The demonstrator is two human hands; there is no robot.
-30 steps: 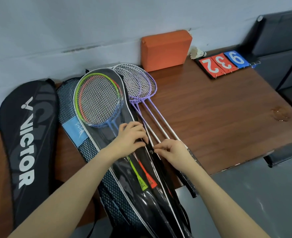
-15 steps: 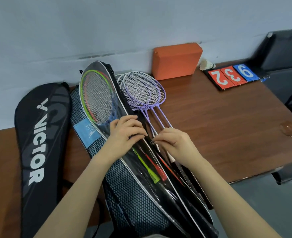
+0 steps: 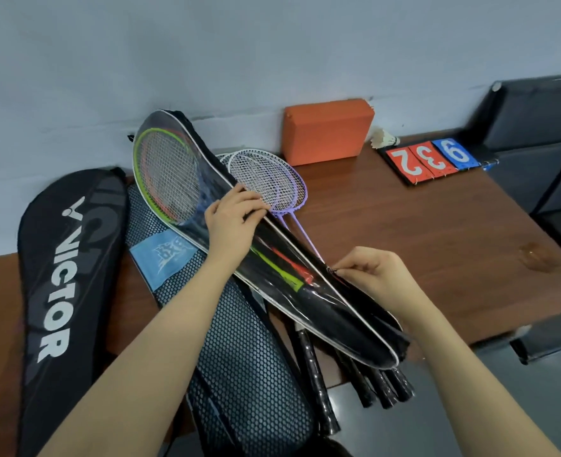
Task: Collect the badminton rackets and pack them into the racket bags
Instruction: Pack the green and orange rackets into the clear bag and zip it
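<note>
A clear-fronted black racket bag [image 3: 332, 305] lies tilted across the table, its head end raised toward the wall. Inside it show a green-framed and an orange-framed racket [image 3: 170, 179]. My left hand [image 3: 231, 222] grips the bag's upper edge near the throat. My right hand [image 3: 373, 272] pinches the zipper pull [image 3: 330, 269] on the bag's right edge. Purple and white rackets [image 3: 272, 183] lie loose on the table behind the bag, their black handles [image 3: 381, 387] sticking out past the table's front edge. A black mesh bag [image 3: 239, 367] lies underneath, and a black Victor bag [image 3: 61, 291] lies at the left.
An orange block [image 3: 328, 130] stands against the wall. Beside it are a shuttlecock [image 3: 383, 138] and a flip scoreboard [image 3: 434, 159] on the brown table [image 3: 437, 245]. A black seat [image 3: 536, 136] is at the right. The table's front edge is close to me.
The clear bag has been lifted and turned, head end up toward the wall. My right hand has drawn the zipper pull down the bag's edge toward the handle end; my left hand moved up.
</note>
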